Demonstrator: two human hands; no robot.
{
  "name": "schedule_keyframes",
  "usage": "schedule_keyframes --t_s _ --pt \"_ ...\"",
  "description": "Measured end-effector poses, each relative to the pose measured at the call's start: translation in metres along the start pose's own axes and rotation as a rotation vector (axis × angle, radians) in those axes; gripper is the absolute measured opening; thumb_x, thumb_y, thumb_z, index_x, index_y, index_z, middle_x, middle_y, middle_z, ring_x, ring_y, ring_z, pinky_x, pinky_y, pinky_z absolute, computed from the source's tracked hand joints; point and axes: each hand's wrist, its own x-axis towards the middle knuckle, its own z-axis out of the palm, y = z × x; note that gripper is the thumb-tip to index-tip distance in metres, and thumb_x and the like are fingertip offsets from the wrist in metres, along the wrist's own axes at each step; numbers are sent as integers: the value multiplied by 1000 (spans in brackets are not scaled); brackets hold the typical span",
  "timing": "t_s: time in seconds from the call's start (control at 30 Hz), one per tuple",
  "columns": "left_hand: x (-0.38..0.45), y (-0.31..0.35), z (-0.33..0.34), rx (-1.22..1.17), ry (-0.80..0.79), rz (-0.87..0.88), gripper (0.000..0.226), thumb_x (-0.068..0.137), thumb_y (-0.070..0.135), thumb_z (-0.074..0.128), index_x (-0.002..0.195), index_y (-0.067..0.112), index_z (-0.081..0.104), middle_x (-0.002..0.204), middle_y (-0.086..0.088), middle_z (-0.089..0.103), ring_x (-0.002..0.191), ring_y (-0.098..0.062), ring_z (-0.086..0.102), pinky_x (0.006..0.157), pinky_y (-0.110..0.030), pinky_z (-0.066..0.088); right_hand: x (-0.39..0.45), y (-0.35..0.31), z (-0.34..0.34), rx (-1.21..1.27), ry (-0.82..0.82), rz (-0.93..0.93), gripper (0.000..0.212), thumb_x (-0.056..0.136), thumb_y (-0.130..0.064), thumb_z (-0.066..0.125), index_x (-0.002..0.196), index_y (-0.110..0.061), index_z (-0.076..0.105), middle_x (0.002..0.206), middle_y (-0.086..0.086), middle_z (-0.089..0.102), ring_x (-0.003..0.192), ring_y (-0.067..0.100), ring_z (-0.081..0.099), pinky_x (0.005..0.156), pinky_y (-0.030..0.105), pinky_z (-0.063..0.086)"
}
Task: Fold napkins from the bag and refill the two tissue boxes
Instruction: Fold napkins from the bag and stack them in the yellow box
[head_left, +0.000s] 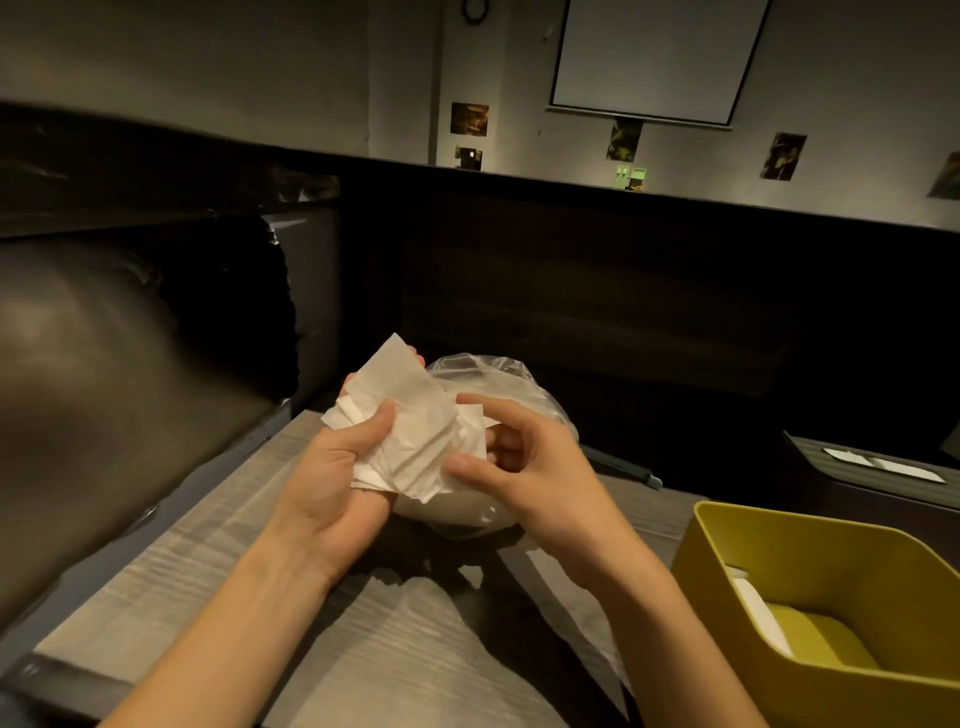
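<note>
left hand (332, 467): grips napkins (410, 431), thumb clamped on top
right hand (524, 457): fingers curled, pinching the napkins' right edge
bag (498, 374): on table (208, 561), behind hands
box (810, 597): right, open

A fanned stack of white napkins (410, 436) is lying in the left hand (337, 467), the thumb pressing across its lower left part and the sheets splaying out above and below the grip. The right hand (514, 457) is pinching the stack's right edge. Just behind the grip, a clear plastic bag (498, 374) is sitting on the table, bulging with white paper. Well to the right of the grip, an open yellow box (810, 566) is holding some white napkins inside.
</note>
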Motion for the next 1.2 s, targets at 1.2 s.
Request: schedule_keyframes --t_s 1.2 --pt "-12 -17 5 46 -64 -6 53 96 11 55 146 29 50 133 -13 69 122 -33 67 101 -56 54 -27 -1 13 -367 175 -96 85 90 -44 77 159 -39 29 139 -26 49 117 -13 52 85 12 52"
